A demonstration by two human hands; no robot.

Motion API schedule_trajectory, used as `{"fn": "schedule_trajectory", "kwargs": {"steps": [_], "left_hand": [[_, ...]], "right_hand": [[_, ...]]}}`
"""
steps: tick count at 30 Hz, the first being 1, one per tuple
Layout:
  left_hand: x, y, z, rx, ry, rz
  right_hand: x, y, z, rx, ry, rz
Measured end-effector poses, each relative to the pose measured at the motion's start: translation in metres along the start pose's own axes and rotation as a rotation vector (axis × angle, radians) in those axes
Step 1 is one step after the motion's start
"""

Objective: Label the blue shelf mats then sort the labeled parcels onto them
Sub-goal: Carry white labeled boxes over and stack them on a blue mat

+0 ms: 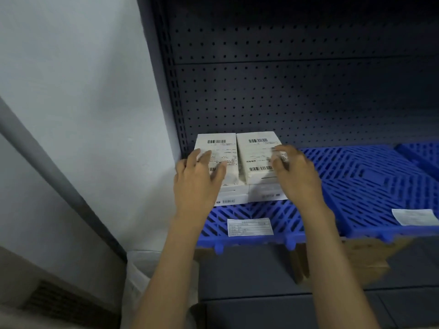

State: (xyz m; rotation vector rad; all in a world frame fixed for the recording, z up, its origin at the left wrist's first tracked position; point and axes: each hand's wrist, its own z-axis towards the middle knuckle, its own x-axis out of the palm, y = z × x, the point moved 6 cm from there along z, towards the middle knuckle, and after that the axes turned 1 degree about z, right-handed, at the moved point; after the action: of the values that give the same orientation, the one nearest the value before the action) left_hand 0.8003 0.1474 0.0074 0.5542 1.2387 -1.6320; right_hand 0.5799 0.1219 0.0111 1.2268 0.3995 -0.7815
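Two white labelled parcels lie side by side at the back left of the shelf, the left parcel [219, 148] and the right parcel [257, 153], stacked on lower white boxes [263, 194]. They sit on the left blue mat [280, 217], which carries a white label [250, 226] near its front edge. My left hand [197, 184] rests on the left parcel with fingers spread. My right hand [297, 174] lies on the right parcel, fingers bent over its right side. A second blue mat [370, 184] to the right bears another label [414, 216].
A dark pegboard back panel [297, 91] closes the shelf behind. A white wall [83, 91] stands to the left. Brown cardboard boxes [365, 260] sit on the lower shelf under the mats. A third blue mat [422, 153] shows at the far right.
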Motion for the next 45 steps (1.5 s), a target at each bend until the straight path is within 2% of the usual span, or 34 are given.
{"fn": "schedule_trajectory", "kwargs": {"steps": [11,29,37,40,45], "left_hand": [[0.003,0.001,-0.003,0.092,0.046,-0.074],[0.003,-0.005,-0.015,0.149,0.093,-0.128],[-0.006,-0.011,-0.014,0.152,0.118,-0.044],[-0.015,-0.031,-0.016,0.198,0.06,0.022],[-0.007,-0.11,-0.034,0.421,0.052,0.052]], "right_hand": [[0.007,0.001,0.0,0.031,-0.026,0.063],[0.003,-0.01,0.003,0.037,-0.078,0.075],[-0.007,-0.011,0.0,0.002,-0.032,0.073],[-0.023,-0.018,-0.009,-0.022,-0.032,0.066],[-0.07,-0.055,-0.038,-0.011,-0.062,-0.06]]}}
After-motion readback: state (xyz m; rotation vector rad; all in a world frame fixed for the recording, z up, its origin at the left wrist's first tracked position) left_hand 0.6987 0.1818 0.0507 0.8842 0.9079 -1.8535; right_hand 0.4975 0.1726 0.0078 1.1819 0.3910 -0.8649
